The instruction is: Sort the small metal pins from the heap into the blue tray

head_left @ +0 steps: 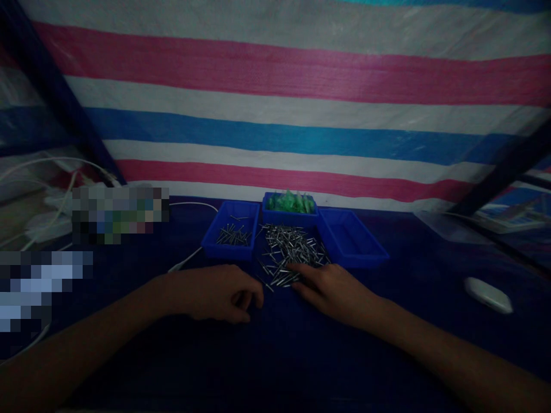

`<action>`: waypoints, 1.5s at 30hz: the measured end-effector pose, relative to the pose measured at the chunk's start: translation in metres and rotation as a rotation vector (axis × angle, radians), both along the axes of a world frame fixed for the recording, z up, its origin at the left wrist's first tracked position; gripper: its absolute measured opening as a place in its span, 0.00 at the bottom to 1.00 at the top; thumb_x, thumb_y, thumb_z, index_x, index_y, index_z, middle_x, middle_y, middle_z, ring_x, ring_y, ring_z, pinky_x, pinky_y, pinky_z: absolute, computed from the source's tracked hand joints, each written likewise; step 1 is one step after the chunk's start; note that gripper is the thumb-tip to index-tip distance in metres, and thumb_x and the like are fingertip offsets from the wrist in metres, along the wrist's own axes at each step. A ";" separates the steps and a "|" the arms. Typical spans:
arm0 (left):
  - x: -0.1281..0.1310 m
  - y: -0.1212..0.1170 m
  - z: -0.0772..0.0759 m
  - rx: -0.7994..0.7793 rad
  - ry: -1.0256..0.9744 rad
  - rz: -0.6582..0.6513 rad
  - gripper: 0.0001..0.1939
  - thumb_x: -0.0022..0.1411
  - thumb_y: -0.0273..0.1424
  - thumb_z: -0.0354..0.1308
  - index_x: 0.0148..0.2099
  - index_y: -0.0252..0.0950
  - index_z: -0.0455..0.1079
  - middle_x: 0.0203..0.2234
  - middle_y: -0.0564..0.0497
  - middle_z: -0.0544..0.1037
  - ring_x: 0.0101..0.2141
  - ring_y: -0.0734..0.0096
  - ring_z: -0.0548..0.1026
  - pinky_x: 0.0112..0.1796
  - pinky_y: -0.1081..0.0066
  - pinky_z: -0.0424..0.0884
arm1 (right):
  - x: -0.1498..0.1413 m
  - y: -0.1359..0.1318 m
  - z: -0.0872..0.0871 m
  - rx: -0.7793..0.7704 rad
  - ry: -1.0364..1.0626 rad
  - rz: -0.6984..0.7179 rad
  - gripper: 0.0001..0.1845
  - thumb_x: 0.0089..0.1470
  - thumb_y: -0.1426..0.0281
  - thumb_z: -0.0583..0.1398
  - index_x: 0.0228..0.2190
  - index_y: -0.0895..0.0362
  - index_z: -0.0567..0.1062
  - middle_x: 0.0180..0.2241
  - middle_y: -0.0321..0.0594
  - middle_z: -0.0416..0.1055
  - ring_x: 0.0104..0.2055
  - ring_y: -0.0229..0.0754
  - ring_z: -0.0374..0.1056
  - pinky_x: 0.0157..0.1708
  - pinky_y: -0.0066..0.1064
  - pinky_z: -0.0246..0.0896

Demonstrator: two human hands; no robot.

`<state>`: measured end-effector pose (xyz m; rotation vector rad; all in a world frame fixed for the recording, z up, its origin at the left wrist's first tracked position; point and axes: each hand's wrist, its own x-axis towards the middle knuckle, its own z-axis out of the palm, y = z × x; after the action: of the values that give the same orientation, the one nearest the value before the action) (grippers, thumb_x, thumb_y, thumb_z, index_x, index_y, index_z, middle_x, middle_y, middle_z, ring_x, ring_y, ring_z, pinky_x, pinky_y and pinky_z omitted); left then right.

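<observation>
A loose pile of thin silvery metal pins (297, 248), looking like rivets, lies on the dark blue table. My right hand (333, 289) reaches onto the pile's near edge, index finger and thumb stretched out and apart, touching the pins. To the left of the pile is my left hand (219, 293), its fingers curled inward; whatever they hold, if anything, is hidden. A single pin (267, 284) lies by its fingertips. Behind my left hand, a blue tray (229, 252) contains several similar pins. Another blue tray (355, 258), with nothing visible inside, stands right of the pile.
Behind the pile, a small blue bin (290, 217) holds green translucent pieces (289, 202). A white rounded object (489, 295) rests at the right. White cables (186, 261) run along the left side. A striped plastic sheet (301, 74) hangs behind the table (275, 367).
</observation>
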<state>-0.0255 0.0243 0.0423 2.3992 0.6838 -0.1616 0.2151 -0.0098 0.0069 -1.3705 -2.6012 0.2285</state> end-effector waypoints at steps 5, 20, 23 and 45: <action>-0.001 -0.002 0.008 -0.007 0.025 -0.036 0.16 0.48 0.28 0.61 0.42 0.40 0.70 0.30 0.56 0.72 0.28 0.76 0.70 0.27 0.78 0.62 | 0.000 0.002 0.001 0.010 -0.004 0.040 0.18 0.58 0.65 0.52 0.49 0.57 0.66 0.26 0.39 0.74 0.25 0.38 0.69 0.24 0.26 0.53; 0.013 -0.005 -0.012 0.382 -0.077 0.048 0.06 0.59 0.28 0.51 0.29 0.35 0.62 0.23 0.57 0.69 0.23 0.77 0.67 0.25 0.77 0.57 | -0.006 0.005 0.004 0.051 -0.064 0.059 0.23 0.59 0.61 0.50 0.54 0.55 0.62 0.28 0.41 0.75 0.27 0.41 0.70 0.26 0.29 0.55; 0.016 -0.002 -0.019 0.502 -0.082 0.120 0.05 0.60 0.28 0.49 0.30 0.35 0.61 0.23 0.56 0.69 0.23 0.75 0.68 0.24 0.75 0.56 | -0.007 0.004 0.004 0.045 -0.057 0.053 0.21 0.59 0.61 0.50 0.52 0.55 0.64 0.29 0.42 0.75 0.28 0.41 0.70 0.26 0.29 0.55; 0.033 0.006 -0.040 0.673 -0.004 0.223 0.14 0.63 0.26 0.45 0.50 0.38 0.63 0.35 0.50 0.75 0.33 0.65 0.75 0.29 0.71 0.68 | -0.003 0.001 0.001 0.015 -0.050 0.027 0.17 0.60 0.65 0.49 0.49 0.55 0.62 0.27 0.38 0.73 0.27 0.39 0.69 0.25 0.28 0.50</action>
<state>0.0074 0.0306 0.0022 2.9155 1.1373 0.2009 0.2118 -0.0091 0.0078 -1.3533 -2.6579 0.1812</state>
